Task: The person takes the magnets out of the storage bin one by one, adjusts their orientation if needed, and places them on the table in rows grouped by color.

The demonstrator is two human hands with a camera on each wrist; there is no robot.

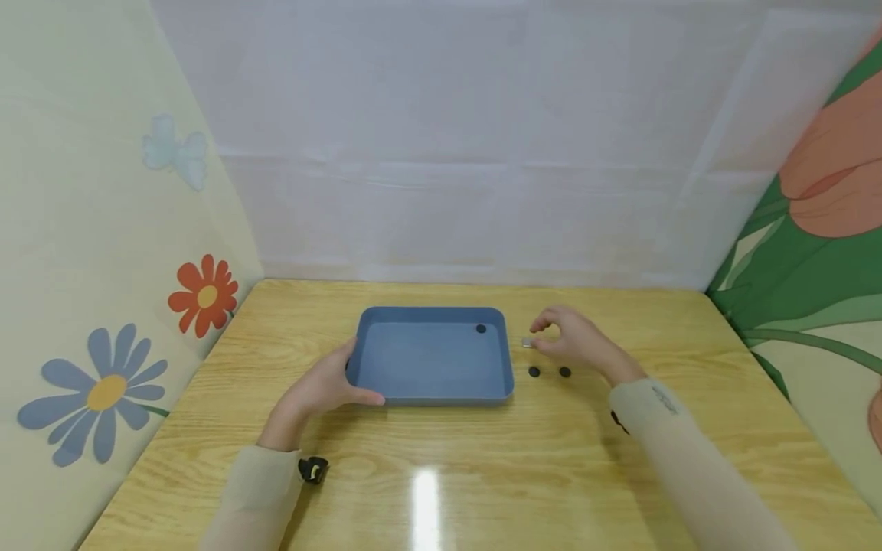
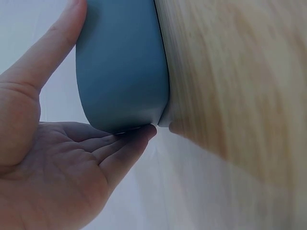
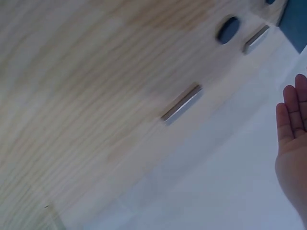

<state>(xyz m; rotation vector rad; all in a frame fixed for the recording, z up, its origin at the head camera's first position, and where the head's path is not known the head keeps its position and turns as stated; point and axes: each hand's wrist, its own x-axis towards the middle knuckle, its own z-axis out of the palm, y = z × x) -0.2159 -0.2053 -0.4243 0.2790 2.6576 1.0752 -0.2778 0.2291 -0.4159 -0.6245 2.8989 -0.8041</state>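
Observation:
A shallow blue tray (image 1: 434, 402) lies on the table with one black disc (image 1: 481, 329) inside, near its far right corner. My left hand (image 1: 327, 383) holds the tray's left end, thumb along the front wall and fingers against the left side. To the tray's right, my right hand (image 1: 568, 337) hovers with thumb and forefinger apart. A small silvery piece (image 1: 527, 343) lies by its thumb tip. Nearer the front are a black disc (image 1: 534, 372) and another black disc (image 1: 565, 373). The right wrist view shows two thin silvery bars, one lower bar (image 3: 182, 104) and one upper bar (image 3: 255, 39).
The wooden table (image 1: 386, 474) has a white sheet (image 1: 468, 153) hanging behind it. A flower-printed panel (image 1: 103, 229) stands at the left, and a panel with large tulips (image 1: 820, 306) at the right. A black wrist strap piece (image 1: 313, 470) shows at the left sleeve.

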